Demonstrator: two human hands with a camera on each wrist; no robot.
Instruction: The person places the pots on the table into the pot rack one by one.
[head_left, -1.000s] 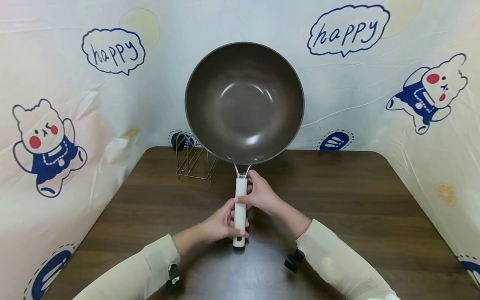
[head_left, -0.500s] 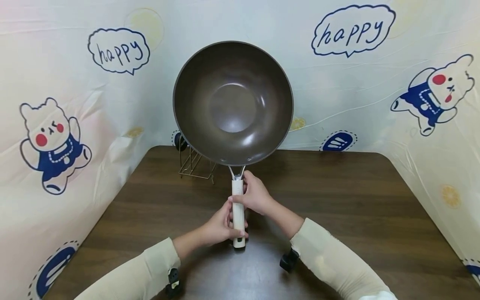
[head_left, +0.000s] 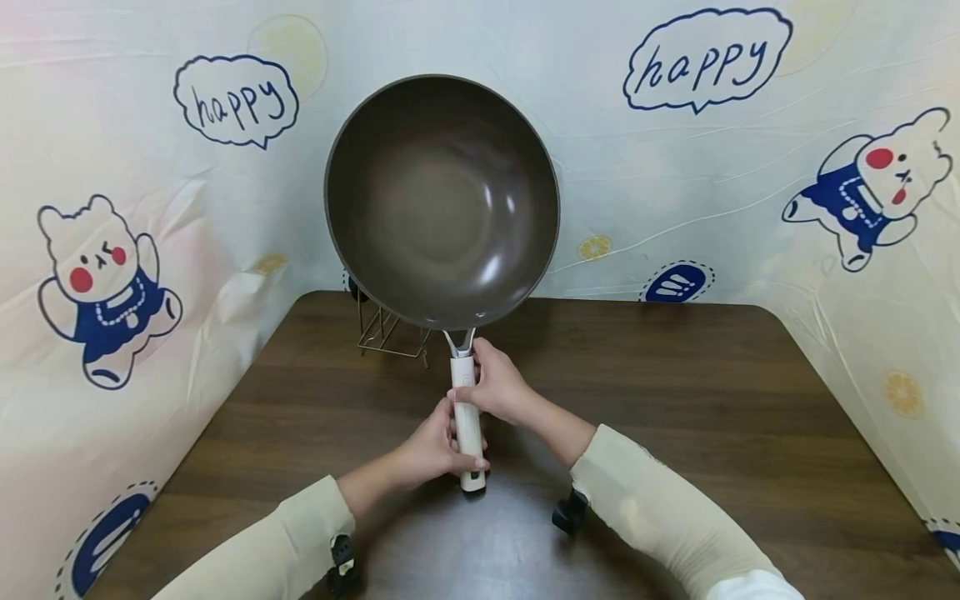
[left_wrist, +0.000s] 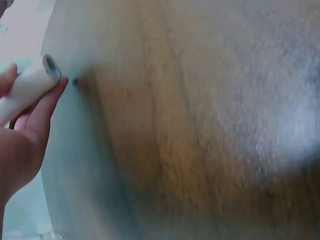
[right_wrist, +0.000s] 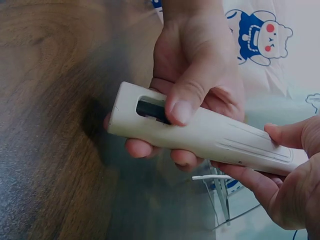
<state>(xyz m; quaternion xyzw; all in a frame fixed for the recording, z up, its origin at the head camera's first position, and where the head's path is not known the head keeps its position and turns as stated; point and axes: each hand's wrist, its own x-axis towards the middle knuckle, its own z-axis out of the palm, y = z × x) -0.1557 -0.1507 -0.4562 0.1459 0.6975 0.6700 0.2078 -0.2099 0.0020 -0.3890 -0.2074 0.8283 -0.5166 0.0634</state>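
Deep pan [head_left: 431, 200], pale handle [head_left: 468, 426].
My left hand [head_left: 427, 450] grips the handle's end, my right hand [head_left: 498, 387] higher — pan above both, likely rigid, top-heavy; best held here.

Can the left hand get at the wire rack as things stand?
Probably not without letting go: the left hand grips the handle, and in the head view the pan hides part of the wire rack.

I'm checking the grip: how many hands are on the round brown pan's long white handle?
2. The left hand grips the long white handle near its free end; the right hand holds it higher, nearer the round brown pan.
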